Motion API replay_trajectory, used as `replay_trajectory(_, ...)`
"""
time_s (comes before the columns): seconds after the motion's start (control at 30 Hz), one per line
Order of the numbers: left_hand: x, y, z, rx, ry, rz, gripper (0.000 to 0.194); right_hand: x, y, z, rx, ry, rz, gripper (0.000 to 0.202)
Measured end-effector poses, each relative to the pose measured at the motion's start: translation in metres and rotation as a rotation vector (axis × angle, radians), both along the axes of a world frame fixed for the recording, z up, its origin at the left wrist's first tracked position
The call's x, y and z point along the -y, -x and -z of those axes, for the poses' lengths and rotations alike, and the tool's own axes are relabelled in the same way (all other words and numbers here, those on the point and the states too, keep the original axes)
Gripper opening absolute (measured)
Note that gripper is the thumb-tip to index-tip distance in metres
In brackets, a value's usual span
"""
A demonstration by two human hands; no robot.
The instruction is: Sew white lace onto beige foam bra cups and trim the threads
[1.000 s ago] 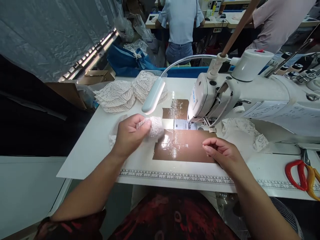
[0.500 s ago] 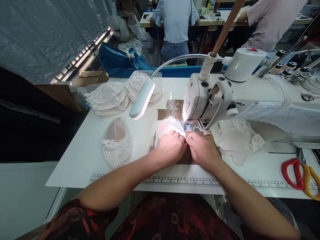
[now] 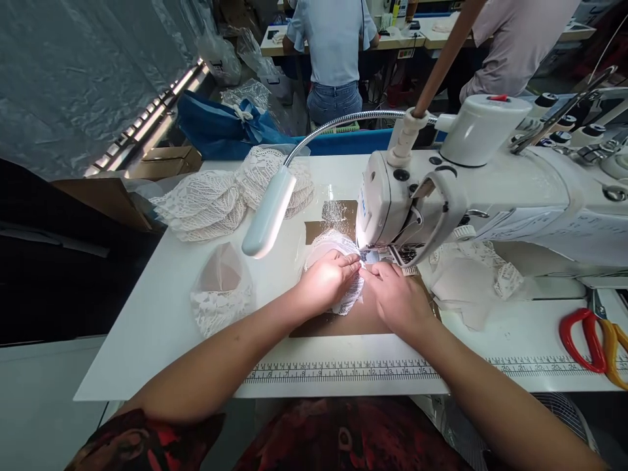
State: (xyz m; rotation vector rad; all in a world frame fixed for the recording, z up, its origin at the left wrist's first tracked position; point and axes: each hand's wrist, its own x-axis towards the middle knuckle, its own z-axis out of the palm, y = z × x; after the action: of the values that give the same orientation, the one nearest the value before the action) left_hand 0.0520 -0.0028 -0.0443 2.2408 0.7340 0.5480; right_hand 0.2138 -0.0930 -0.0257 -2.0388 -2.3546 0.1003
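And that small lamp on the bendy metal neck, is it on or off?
On. The lamp glows bright white along its long side facing the sewing machine.

So off to the right there's a pair of scissors (image 3: pixel 594 343) lying on the white tabletop, one handle loop red, the other yellow-orange. Upper left is kinda cluttered: a blue cloth bundle (image 3: pixel 213 127) tied with something white, a brown cardboard box (image 3: pixel 169 162) just beside it, clear plastic bags (image 3: pixel 223 62) behind, and shiny grey sheeting (image 3: pixel 88 72) hanging at the far left. Further back, a person in a light blue shirt (image 3: pixel 333 46) has their back to us at another table (image 3: pixel 400 43), with someone in pale pink (image 3: pixel 510 46) to the right.
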Motion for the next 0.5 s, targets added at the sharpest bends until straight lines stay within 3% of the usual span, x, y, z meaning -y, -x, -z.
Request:
replay_trajectory(0.23,-0.014,0.003,0.015,-0.116,-0.397,0.133,0.035,-0.002,0.003,0.000,-0.009,0.009,0.073,0.049)
replay_trajectory(0.5,-0.018,0.002,0.015,-0.094,-0.452,0.119,0.037,-0.002,0.003,0.000,-0.026,0.020,0.052,0.052)
